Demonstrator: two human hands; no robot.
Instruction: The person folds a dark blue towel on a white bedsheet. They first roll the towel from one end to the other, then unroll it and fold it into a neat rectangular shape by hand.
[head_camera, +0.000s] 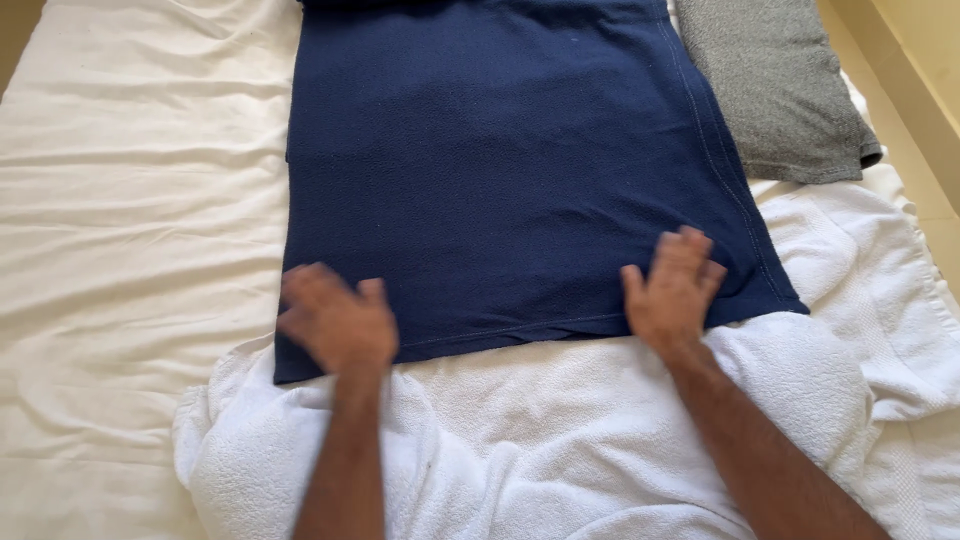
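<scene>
Hands lie spread and flat, left hand (338, 322) and right hand (672, 290), on the knit navy shirt's (500, 170) hem, over a fluffy white towel (560, 440) on the wrinkled bed sheet (130, 200).

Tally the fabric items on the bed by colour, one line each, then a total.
Navy blue: 1, the shirt spread flat, with the left hand and right hand on its lower hem.
Grey: 1, the folded garment at upper right.
White: 2, the towel and the bedsheet.
Total: 4
</scene>
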